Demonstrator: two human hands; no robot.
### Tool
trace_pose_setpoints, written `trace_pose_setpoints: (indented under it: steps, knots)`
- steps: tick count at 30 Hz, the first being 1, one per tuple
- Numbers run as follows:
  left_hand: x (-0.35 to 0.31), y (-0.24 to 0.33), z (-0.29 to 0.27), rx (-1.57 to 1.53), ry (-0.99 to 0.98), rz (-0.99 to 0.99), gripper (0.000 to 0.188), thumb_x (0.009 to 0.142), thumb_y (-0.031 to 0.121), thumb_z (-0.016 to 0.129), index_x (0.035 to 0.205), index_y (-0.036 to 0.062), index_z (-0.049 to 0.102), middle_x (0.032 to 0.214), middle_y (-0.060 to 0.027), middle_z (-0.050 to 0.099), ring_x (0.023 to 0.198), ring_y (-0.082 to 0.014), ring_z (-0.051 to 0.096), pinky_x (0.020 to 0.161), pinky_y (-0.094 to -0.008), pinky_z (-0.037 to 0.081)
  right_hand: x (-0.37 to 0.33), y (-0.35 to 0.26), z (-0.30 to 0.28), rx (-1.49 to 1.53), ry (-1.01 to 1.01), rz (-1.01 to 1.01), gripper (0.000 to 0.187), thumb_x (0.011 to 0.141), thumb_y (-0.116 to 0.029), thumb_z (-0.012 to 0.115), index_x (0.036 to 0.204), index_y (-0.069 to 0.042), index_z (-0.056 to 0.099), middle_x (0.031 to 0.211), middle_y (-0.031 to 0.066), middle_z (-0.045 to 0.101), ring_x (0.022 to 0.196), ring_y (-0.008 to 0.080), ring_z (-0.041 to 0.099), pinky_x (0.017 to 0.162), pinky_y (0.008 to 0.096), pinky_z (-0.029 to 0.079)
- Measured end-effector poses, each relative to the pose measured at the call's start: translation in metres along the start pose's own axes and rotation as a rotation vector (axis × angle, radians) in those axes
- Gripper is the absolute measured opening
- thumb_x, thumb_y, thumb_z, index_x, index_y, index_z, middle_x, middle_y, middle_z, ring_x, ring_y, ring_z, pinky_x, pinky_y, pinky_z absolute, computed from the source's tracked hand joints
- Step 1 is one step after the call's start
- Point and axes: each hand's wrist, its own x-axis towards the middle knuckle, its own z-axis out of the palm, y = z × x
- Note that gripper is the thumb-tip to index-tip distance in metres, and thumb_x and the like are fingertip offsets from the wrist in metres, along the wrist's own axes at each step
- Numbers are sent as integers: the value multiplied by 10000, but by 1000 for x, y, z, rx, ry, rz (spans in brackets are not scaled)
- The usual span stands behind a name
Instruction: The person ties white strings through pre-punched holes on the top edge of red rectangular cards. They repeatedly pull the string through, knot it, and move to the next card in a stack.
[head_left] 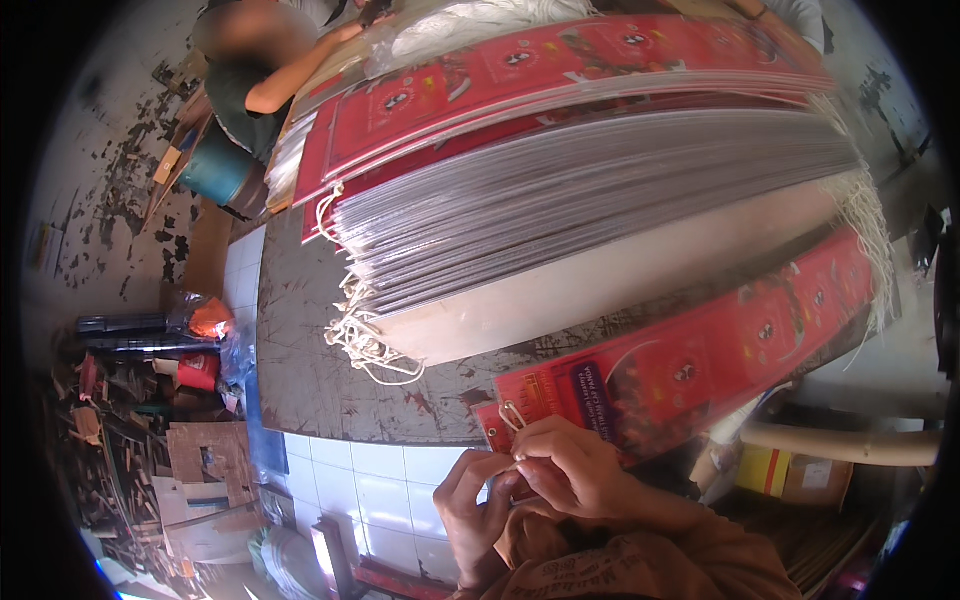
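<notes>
A long red printed strip (740, 335) with a purple panel lies along the near edge of the table, its left corner close to me. A white cord (513, 413) loops at that corner, beside a metal eyelet. My right hand (580, 470) pinches the cord just below the corner. Against its fingertips, my left hand (468, 508) is closed on the same cord; the very end is hidden between the fingers. Beyond the strip rests a thick stack of grey-edged strips (600, 200), with white cords (365, 335) tangled at its left end.
More red printed strips (560, 60) are piled at the back of the dark, scratched table (320, 370). Another person (265, 75) is at the far left. Scrap wood and cardboard (205, 460) heap on the left floor. Cardboard boxes (800, 475) stand at the right, below the table.
</notes>
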Motion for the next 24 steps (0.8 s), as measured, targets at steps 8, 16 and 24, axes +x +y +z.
trace_pose_setpoints:
  steps: [8, 16, 24]
  knots:
    - [6, 0, 11, 240, 138, 242, 188, 664, -15, 656, 810, 79, 583, 740, -66, 572, 622, -197, 550, 505, -279, 425, 4, -4, -6, 94, 52, 83, 137, 768, 25, 605, 887, 14, 539, 864, 126, 573, 725, 169, 583, 588, 242, 469]
    - [0, -5, 20, 237, 197, 284, 207, 658, -61, 622, 799, 79, 564, 791, -79, 560, 657, -187, 547, 519, -275, 431, -1, -1, -4, 160, 130, 149, 159, 743, 48, 626, 883, 1, 567, 845, 106, 581, 705, 146, 577, 576, 230, 461]
    - [4, -1, 17, 173, 141, 230, 131, 720, -56, 546, 816, 32, 537, 821, -107, 547, 695, -214, 540, 575, -284, 432, -3, 4, 1, -50, 103, -38, 258, 730, 20, 635, 978, 17, 561, 867, 128, 566, 712, 225, 592, 581, 286, 484]
